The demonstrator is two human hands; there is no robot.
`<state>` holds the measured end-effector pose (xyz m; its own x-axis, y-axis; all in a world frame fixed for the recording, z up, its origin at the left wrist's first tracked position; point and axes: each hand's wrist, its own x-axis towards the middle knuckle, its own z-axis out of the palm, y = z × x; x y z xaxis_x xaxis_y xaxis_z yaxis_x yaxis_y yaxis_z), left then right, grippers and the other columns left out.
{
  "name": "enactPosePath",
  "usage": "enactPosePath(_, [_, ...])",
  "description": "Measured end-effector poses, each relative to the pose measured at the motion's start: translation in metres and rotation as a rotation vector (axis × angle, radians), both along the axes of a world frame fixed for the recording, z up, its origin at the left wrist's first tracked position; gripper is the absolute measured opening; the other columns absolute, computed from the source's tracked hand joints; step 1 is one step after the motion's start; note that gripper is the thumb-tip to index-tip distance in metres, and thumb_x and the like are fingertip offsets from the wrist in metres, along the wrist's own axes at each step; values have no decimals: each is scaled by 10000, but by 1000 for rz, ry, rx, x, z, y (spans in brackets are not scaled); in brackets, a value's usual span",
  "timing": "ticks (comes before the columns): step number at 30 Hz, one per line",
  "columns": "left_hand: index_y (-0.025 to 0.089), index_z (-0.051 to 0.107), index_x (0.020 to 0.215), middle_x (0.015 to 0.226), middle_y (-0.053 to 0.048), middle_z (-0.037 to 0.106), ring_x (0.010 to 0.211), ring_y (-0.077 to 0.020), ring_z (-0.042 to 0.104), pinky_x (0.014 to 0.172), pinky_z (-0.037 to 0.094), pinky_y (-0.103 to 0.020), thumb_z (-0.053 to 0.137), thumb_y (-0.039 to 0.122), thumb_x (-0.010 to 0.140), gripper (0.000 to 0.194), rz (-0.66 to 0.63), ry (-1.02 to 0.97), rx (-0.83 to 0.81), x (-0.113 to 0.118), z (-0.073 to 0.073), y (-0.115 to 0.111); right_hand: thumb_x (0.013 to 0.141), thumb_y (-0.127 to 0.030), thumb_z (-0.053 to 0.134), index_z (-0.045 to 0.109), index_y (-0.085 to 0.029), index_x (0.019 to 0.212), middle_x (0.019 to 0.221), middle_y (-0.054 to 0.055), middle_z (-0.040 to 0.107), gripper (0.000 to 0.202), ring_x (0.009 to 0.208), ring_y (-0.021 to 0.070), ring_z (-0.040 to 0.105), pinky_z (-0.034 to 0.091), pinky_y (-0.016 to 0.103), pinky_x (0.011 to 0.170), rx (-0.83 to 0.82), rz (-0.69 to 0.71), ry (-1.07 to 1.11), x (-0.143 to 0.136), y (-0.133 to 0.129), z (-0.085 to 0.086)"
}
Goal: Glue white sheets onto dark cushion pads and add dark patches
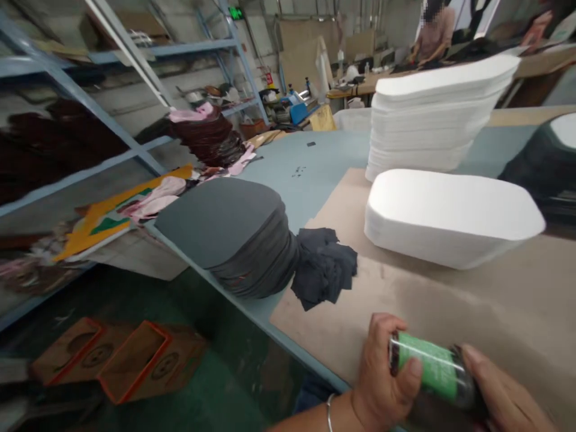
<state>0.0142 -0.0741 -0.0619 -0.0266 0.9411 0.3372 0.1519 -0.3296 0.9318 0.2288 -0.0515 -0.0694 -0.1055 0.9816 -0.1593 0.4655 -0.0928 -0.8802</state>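
Note:
In the head view my left hand (387, 372), with a metal bangle at its wrist, is wrapped round a dark cylindrical bottle with a green label (434, 366). The bottle lies tilted near the table's front edge, its dark cap end to the right. At that end my right hand (504, 390) grips it; some of its fingers are hidden behind. Further off, a heap of small dark fabric scraps (324, 267) rests beside a tall stack of dark grey rounded sheets (234, 234). A lower stack of white elongated sheets (450, 210) stands beyond my hands.
A taller white stack (432, 120) leans behind the lower one. Brown board (382, 288) covers part of the blue-grey table (333, 153). Dark red bundled pieces (209, 135) sit at its left edge. Cardboard boxes (148, 360) are on the green floor. Another person (434, 33) works behind.

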Motion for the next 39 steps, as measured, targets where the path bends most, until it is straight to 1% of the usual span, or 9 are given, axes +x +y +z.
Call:
enactPosePath(5, [203,556,1179,906,-36,587,738,-168,559,662,498,-285,450,698,987,542,-24,-285,-477,-2,14,8,910,-627,548,634,-442,1106,847,5,728,284,632,273,698,589,446,504,332,-71,-222,-34,-15,32])
enactPosePath(9, [192,583,1026,700,30,558,500,-104,465,388,268,-186,613,718,868,550,-135,-635,-925,-4,7,21,921,-424,628,570,-386,1429,1193,92,733,513,904,300,752,665,464,675,751,266,-483,-33,-17,72])
enactPosePath(13, [141,630,851,602,-1,597,420,-97,483,345,173,-174,633,596,873,456,-248,-780,-1251,-26,2,34,901,-147,545,538,-385,1505,1473,46,617,649,1349,294,596,659,458,927,882,628,-518,-14,-31,106])
enactPosePath(16, [128,661,859,642,-26,661,443,-101,537,375,263,-168,612,518,911,397,-197,-903,-1205,-41,8,37,873,-181,645,486,-436,1498,1567,46,504,693,1383,313,562,655,516,942,794,390,-306,-3,-35,92])
enactPosePath(19, [128,681,908,709,-43,703,545,-137,624,507,459,-214,624,491,900,367,-191,-975,-1056,-45,24,36,825,-270,784,467,-421,1393,1503,102,513,668,1341,337,589,625,569,968,577,-4,-57,0,-26,41])
enactPosePath(24, [132,687,892,745,-82,719,784,-250,716,717,558,-317,667,526,837,398,-236,-956,-992,-46,50,39,847,-462,783,489,-277,1206,1414,151,613,499,1376,360,562,442,665,1135,405,-61,-164,0,-20,-33])
enactPosePath(28, [125,686,893,727,-86,712,710,-225,688,661,534,-292,702,549,813,432,-194,-855,-951,-44,60,38,877,-519,749,570,-225,1301,1540,171,533,546,1514,377,390,291,667,1220,417,-140,-205,-8,-30,-20])
enactPosePath(34, [173,682,1038,854,-41,683,663,-142,606,572,473,-219,650,599,920,444,-70,-414,-719,-35,72,23,1016,-745,277,713,-245,1225,1433,118,650,696,1408,259,549,349,490,1241,-133,-385,1056,-69,-20,33])
enactPosePath(39, [186,649,974,765,2,614,553,-111,517,443,388,-186,641,636,896,457,-16,-243,-799,-37,63,26,1007,-735,359,767,-169,1145,1391,148,675,711,1389,266,562,370,466,1220,-504,-390,1501,-102,-1,32])
